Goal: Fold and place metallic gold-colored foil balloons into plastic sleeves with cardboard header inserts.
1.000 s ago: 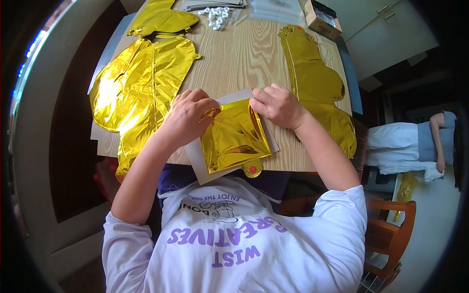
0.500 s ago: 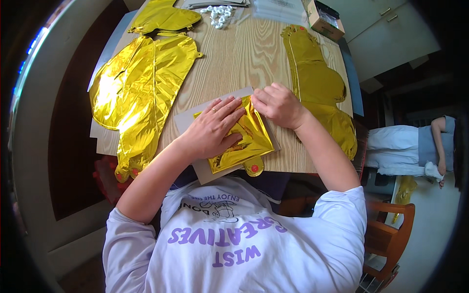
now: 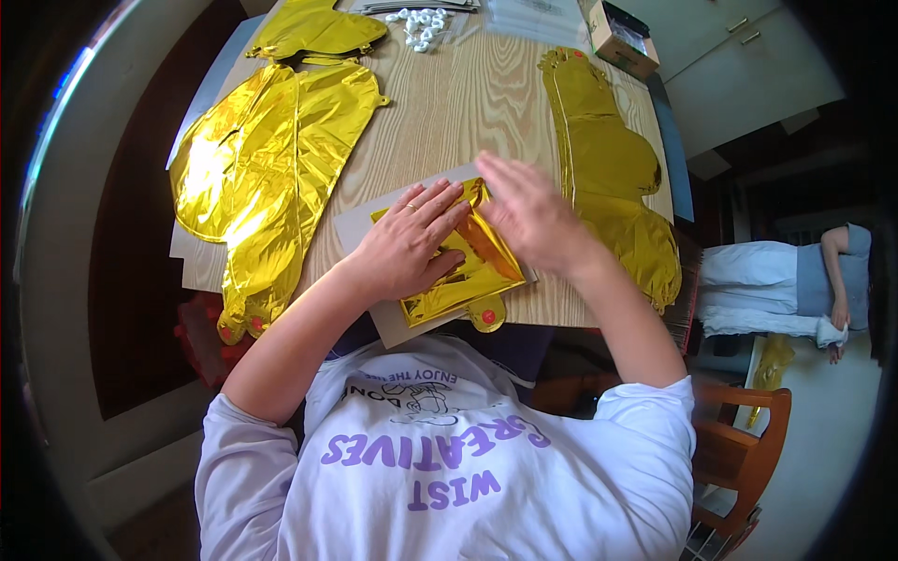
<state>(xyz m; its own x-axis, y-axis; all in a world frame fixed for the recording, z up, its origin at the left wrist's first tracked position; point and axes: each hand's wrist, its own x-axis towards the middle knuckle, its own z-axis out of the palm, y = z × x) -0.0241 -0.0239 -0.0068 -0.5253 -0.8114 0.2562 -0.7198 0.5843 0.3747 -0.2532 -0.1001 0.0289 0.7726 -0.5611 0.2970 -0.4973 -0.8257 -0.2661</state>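
A folded gold foil balloon (image 3: 477, 271) lies on a grey card (image 3: 360, 224) at the table's near edge. Its round tab with a red dot (image 3: 487, 316) sticks out toward me. My left hand (image 3: 412, 238) rests flat on the foil, fingers stretched out, a ring on one of them. Over the right edge of the foil is my right hand (image 3: 528, 206), blurred by motion, with its fingers stretched out. Whether it touches the foil I cannot tell.
Flat gold foil balloons lie at the left (image 3: 271, 159) and right (image 3: 608, 159) of the wooden table (image 3: 449, 112). At the far side are small white pieces (image 3: 418, 28), clear plastic bags (image 3: 538, 21) and a cardboard box (image 3: 622, 42). A person (image 3: 795, 280) stands off to the right.
My right hand has opened from a pinch at the foil's upper right edge, and its fingers now extend. The left hand stays on the foil.
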